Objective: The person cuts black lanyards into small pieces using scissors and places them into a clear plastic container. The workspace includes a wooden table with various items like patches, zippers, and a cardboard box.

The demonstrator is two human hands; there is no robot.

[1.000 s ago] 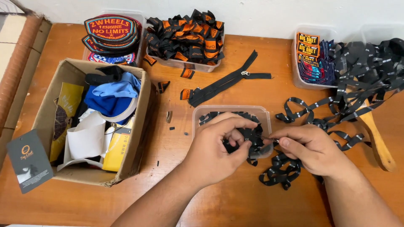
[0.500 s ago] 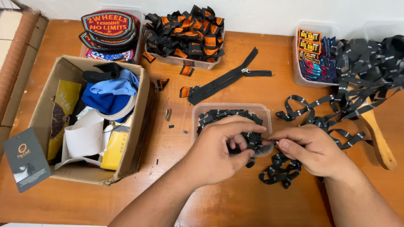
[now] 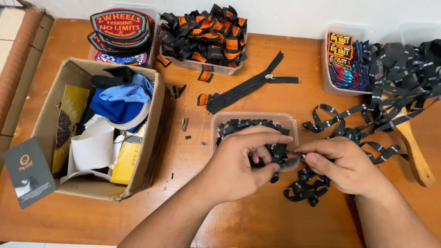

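Between the two hands, over the near rim of a clear plastic tub (image 3: 220,120), a small folded black label (image 3: 277,155) is pinched. Left hand (image 3: 239,165) curled narrow, fingertips closed on the label; knuckles toward the camera. Right hand (image 3: 342,165) also closed narrow, thumb and forefinger pinching toward the same spot; what sits at its fingertips is too small to tell. Black woven ribbon (image 3: 308,188) with white marks loops just below the right hand's fingers and trails away past its far side into a big tangle. Tub behind the left hand's fingers holds more cut black labels. Wooden paddle (image 3: 415,154) lies well right of the right hand, under the ribbon. Cardboard box (image 3: 151,138) of cloth and paper scraps sits left of the left hand. Black zipper (image 3: 248,89) lies beyond the tub, on the wooden table (image 3: 275,220).
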